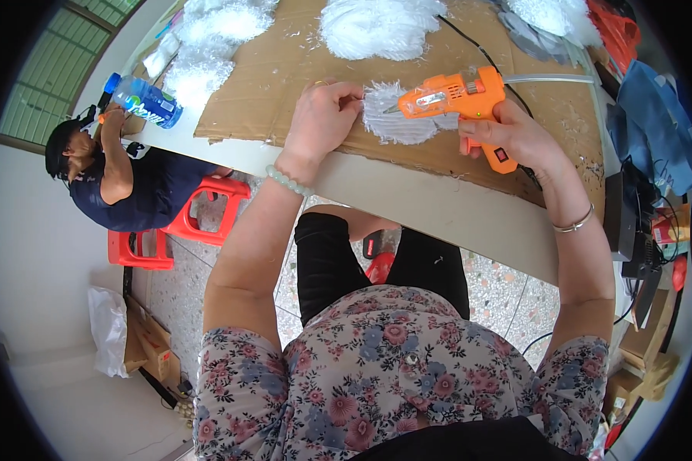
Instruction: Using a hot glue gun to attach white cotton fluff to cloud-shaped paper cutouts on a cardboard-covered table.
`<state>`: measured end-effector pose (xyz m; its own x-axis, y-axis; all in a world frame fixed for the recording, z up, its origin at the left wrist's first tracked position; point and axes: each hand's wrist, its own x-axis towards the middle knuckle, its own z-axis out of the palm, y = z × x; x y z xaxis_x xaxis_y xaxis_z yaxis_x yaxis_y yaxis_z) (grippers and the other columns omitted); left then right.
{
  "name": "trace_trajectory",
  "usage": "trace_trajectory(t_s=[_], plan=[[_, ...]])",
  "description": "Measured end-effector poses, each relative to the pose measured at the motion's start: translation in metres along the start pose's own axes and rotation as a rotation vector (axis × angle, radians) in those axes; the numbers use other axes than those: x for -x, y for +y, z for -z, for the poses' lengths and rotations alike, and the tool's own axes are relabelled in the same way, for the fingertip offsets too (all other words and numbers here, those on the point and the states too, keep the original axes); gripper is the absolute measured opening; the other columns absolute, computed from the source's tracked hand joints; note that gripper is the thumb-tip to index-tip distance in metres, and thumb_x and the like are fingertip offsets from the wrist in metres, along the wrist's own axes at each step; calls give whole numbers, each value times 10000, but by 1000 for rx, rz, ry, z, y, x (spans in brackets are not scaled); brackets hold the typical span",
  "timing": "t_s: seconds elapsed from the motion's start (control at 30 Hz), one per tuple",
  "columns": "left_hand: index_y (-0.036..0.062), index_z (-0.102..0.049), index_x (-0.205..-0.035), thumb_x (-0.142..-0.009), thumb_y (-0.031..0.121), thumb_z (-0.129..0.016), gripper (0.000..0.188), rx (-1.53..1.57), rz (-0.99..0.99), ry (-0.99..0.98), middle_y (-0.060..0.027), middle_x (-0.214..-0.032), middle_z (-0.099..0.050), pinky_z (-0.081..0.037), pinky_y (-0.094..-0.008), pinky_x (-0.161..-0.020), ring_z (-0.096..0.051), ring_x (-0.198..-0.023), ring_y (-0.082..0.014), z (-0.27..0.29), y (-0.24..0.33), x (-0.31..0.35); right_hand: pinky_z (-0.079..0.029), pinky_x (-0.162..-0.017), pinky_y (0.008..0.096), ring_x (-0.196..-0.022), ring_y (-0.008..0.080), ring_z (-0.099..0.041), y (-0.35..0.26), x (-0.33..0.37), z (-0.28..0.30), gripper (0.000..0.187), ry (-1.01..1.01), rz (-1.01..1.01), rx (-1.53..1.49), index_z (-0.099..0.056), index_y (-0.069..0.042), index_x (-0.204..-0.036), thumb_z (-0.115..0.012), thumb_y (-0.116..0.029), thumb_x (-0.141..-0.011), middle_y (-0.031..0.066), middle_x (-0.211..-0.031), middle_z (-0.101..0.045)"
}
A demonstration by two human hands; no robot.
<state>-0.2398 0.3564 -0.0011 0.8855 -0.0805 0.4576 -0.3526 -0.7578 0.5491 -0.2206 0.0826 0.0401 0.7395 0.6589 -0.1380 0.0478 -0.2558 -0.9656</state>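
My right hand (515, 137) is wrapped round the handle of an orange hot glue gun (480, 88), fingers by its trigger. A pale glue stick (550, 77) sticks out of the gun's back end. The nozzle points left, over a white fringed piece (404, 129) lying on the brown cardboard (284, 61). I cannot tell whether the nozzle touches it. My left hand (325, 119) is closed, its thumb and fingertips pinching the left edge of the fringed piece.
White fluffy heaps (380, 27) lie along the far side, with more at the far left. A blue-capped bottle (146, 100) is at the left edge. The gun's black cord (469, 40) crosses the cardboard. Another person (123, 177) sits at the left near red stools (211, 211).
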Motion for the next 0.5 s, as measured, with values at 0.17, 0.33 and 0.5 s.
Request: trace_trajectory(t_s=[0.17, 0.33, 0.5], plan=[[47, -655, -818, -713, 36, -611, 114, 59, 0, 6, -92, -688, -606, -433, -333, -754, -557, -650, -255, -3, -3, 2, -471, -641, 264, -716, 149, -580, 6, -4, 5, 286, -6, 73, -161, -549, 9, -951, -581, -249, -828, 93, -792, -607], [46, -663, -799, -697, 47, -635, 106, 222, 109, -13, -101, -685, -605, -439, -342, -724, -557, -680, -264, -6, 1, 0, -474, -633, 260, -728, 141, -583, 10, -6, 0, 278, 92, 75, -229, -550, -11, -964, -579, -255, -835, 97, -824, -610], [48, -665, -780, -739, 86, -621, 71, -178, -191, -16, -106, -660, -602, -440, -356, -741, -569, -683, -274, -6, 19, -6, -468, -616, 243, -702, 121, -571, 13, -6, 2, 251, 159, 24, -328, -549, -36, -962, -581, -251, -838, 97, -837, -613]])
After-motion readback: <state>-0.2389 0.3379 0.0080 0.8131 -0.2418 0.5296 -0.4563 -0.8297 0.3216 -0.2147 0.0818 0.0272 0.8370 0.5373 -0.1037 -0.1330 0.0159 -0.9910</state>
